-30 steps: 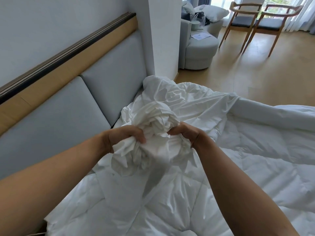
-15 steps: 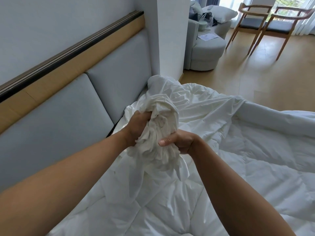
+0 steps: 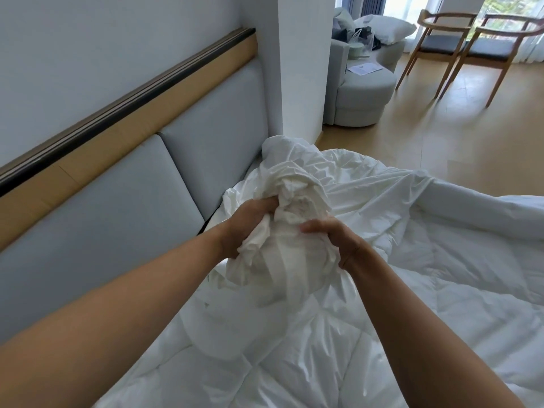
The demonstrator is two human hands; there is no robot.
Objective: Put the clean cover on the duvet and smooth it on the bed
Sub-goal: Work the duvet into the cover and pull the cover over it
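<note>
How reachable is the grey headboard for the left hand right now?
Probably yes, but only after letting go: the left hand grips the bunched cover close beside the headboard, with only loose fabric between them.
</note>
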